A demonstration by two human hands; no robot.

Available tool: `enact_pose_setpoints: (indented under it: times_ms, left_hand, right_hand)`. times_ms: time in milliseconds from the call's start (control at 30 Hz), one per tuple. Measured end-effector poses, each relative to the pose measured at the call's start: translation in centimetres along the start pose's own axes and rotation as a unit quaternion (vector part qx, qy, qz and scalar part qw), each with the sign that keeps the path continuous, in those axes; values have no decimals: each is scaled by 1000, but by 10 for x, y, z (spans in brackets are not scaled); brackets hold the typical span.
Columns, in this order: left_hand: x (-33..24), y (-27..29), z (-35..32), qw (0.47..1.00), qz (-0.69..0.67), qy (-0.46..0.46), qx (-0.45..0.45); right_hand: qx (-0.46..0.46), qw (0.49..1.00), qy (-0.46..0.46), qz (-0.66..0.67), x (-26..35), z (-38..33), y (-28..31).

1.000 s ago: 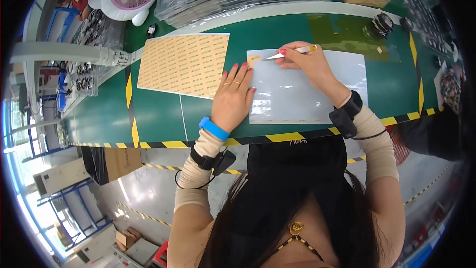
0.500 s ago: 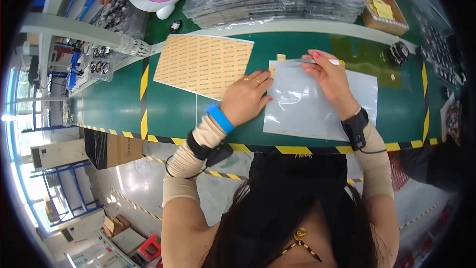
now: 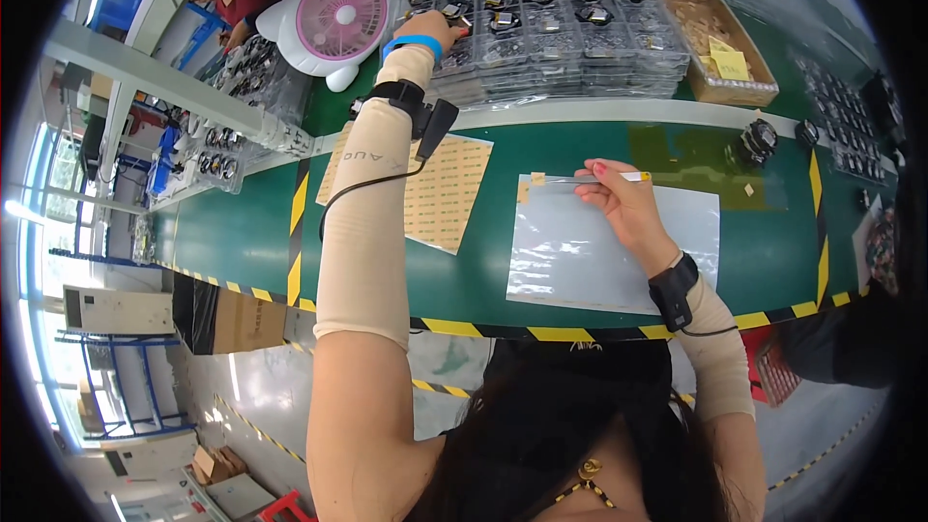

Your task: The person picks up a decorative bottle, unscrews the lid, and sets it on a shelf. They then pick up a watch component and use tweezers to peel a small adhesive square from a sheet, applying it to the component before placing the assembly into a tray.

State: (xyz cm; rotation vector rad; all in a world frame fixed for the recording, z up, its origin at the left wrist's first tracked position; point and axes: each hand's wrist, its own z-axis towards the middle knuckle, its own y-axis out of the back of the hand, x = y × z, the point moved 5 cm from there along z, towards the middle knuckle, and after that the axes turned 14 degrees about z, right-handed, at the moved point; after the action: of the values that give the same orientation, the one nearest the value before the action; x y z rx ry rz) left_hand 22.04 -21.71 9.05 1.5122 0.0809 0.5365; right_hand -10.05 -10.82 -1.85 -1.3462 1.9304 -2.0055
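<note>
1. Reaches with the left hand (image 3: 425, 29) to the far left of the clear tray stack (image 3: 561, 77), fingers bent down among round black parts (image 3: 500, 22); cannot tell whether gripping or only touching one.
2. Hides much of the patterned tan sheet (image 3: 449, 193) under the left sleeve (image 3: 365, 222).
3. Grips tweezers (image 3: 633, 176) in the right hand (image 3: 626, 211), tips leftward near a small tan tab (image 3: 537, 177) at the far left corner of the pale glossy sheet (image 3: 599, 256); too fine to tell whether touching.
4. Along the near edge, striped tape (image 3: 570, 333); between both sheets, a bare green strip, with wider room at left.
5. On the green tabletop (image 3: 232, 242), yellowish film (image 3: 667, 150) at far right; beyond, a pink-and-white fan (image 3: 324, 34) at far left and a cardboard box (image 3: 730, 92) at far right.
</note>
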Motion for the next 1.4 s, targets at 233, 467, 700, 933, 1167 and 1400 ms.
enact_pose_setpoints:
  times_ms: [233, 467, 700, 933, 1167, 1400]
  left_hand:
    - [-26, 21, -38, 805, -590, -47, 50]
    - [-80, -29, -191, 26, -916, -28, 401]
    - [-107, -60, -230, 471, -811, 2, 347]
    - [-103, -57, -233, 472, -814, -29, 338]
    - [-102, -55, -235, 441, -836, 16, 326]
    - [-112, -49, -241, 383, -848, 16, 367]
  right_hand:
    - [-5, 1000, 0, 24, 8, 1, 10]
    - [-1, 997, 15, 80, 18, 6, 8]
    - [-10, 998, 64, 12, 16, 5, 9]
    - [-1, 992, 107, -71, 15, -3, -1]
    - [18, 987, 121, -107, 12, -7, -7]
    - [22, 977, 86, -196, 2, -9, -16]
